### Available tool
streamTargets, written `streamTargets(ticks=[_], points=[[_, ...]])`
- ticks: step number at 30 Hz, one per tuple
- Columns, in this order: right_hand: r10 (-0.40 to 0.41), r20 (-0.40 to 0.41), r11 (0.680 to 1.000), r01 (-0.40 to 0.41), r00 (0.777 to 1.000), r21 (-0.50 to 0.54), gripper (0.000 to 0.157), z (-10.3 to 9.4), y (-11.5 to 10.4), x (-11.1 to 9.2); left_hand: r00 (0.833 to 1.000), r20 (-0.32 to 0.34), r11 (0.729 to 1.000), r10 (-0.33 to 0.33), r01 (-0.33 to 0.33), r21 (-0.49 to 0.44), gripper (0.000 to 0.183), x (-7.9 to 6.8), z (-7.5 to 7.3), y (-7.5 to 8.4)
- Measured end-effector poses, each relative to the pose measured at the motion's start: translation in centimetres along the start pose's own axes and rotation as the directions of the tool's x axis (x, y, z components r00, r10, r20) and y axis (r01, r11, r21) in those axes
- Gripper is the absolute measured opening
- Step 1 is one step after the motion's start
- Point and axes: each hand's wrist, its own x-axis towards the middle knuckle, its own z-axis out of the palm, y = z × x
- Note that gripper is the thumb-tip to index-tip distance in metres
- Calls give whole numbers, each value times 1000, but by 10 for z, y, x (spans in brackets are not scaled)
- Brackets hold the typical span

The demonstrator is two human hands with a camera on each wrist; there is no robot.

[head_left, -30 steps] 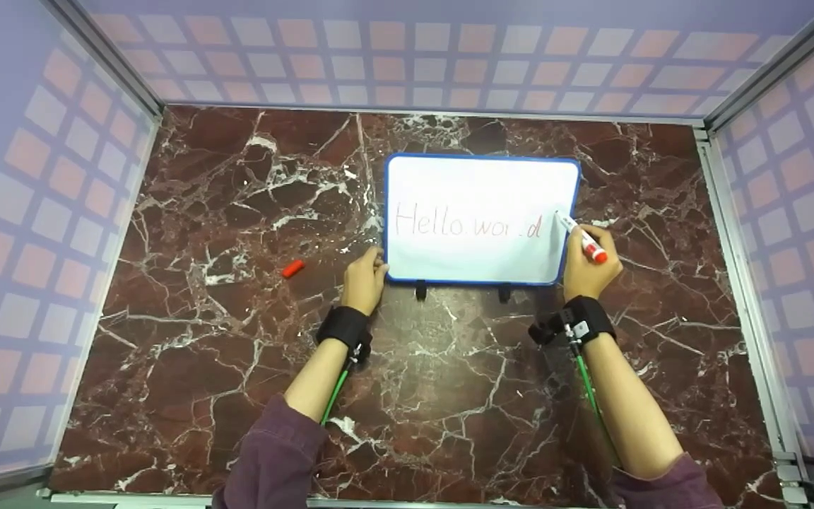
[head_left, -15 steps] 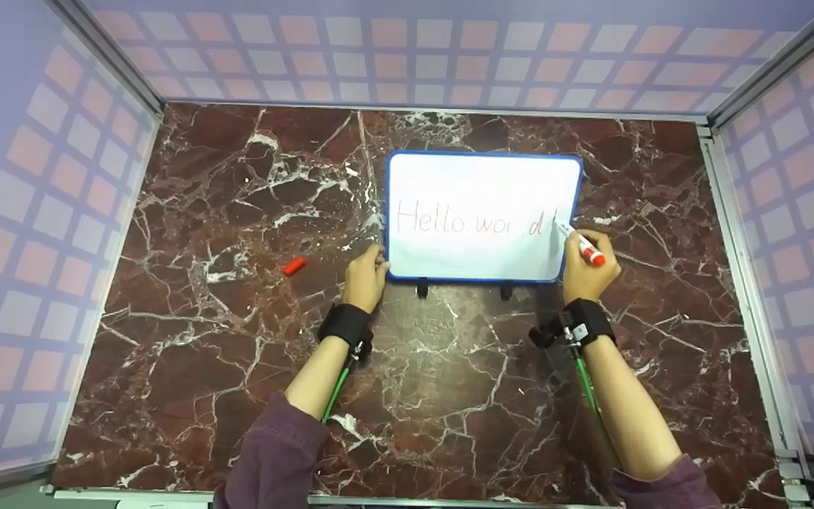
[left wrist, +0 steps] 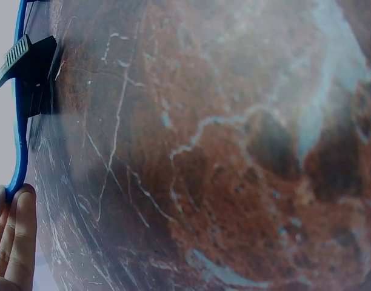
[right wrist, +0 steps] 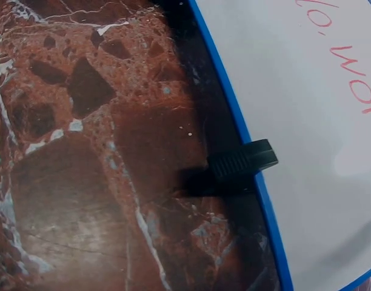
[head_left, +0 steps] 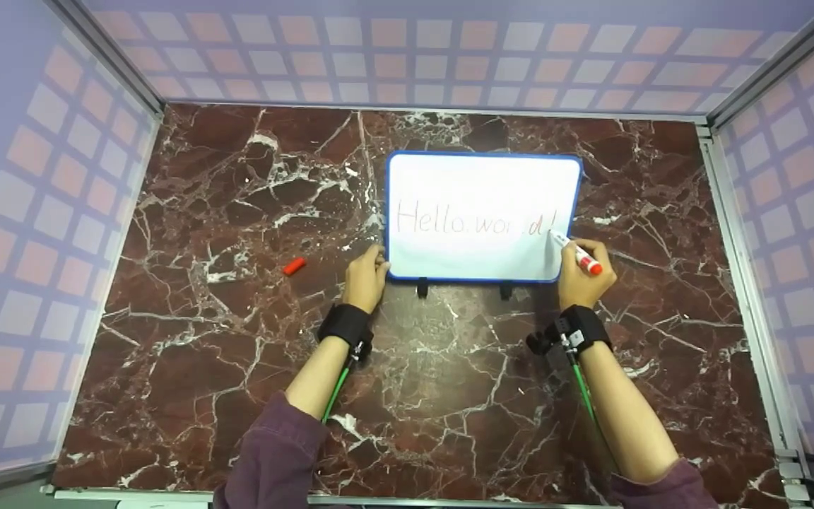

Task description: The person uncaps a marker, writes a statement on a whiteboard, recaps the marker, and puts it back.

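A blue-framed whiteboard (head_left: 478,184) stands on the marbled table, with red handwriting (head_left: 429,219) that reads roughly "Hello. wor d!". My left hand (head_left: 364,278) grips the board's lower left corner; in the left wrist view its thumb is in front and its fingers (left wrist: 20,242) lie behind the blue edge. In my right hand (head_left: 586,279) is a red-and-white whiteboard marker (head_left: 576,254), pinched with its tip at the board near the exclamation mark. The right wrist view shows the board's lower edge and writing but not the hand.
A red marker cap (head_left: 294,266) lies on the table (head_left: 449,396) left of the board. Two black clip feet (head_left: 422,288) sit on the board's lower edge. Checkered walls (head_left: 407,63) enclose the back and sides.
The right hand has moved the marker tip downward, and a red slanted stroke now stands after the "d". The left hand stays at the board's corner.
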Motion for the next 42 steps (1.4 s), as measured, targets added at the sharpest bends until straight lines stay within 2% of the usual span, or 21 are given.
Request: streamTargets(ticks=[2, 4, 9, 16, 21, 25, 30, 34, 38, 42], points=[[-25, -51, 1000, 25, 998, 5, 6, 0, -38, -12, 1000, -1, 1000, -3, 3, 4, 21, 0, -1, 0], [-11, -91, 999, 8, 996, -43, 6, 1, -62, -22, 1000, -3, 1000, -9, 9, 4, 21, 0, -1, 1], [-48, -71, 997, 44, 996, -58, 9, -4, -78, -31, 1000, -2, 1000, -19, 19, 10, 20, -1, -3, 2], [-33, -68, 992, 41, 997, 119, 9, -6, -68, -19, 1000, 11, 1000, -27, 27, -3, 22, -2, -4, 2], [-5, -47, 980, 14, 999, 199, 13, -7, -77, -15, 1000, 17, 1000, -12, 12, -16, 26, -1, -8, -1], [32, -12, 961, -27, 999, 276, 15, -11, -95, -19, 999, 6, 999, -42, 42, 16, 28, 4, -22, -8], [45, 48, 917, -60, 998, 394, 13, -16, -104, -21, 994, -56, 978, -93, 102, 181, 30, 7, -48, -30], [41, 57, 913, -60, 998, 403, 10, -20, -104, -21, 987, -105, 952, -123, 147, 268, 32, 6, -67, -53], [45, 46, 912, -60, 998, 405, 7, -21, -96, -18, 986, -125, 941, -109, 143, 307, 32, 1, -77, -72], [39, 35, 902, -50, 999, 429, 5, -21, -82, -16, 986, -111, 925, -123, 155, 346, 31, -5, -80, -82]])
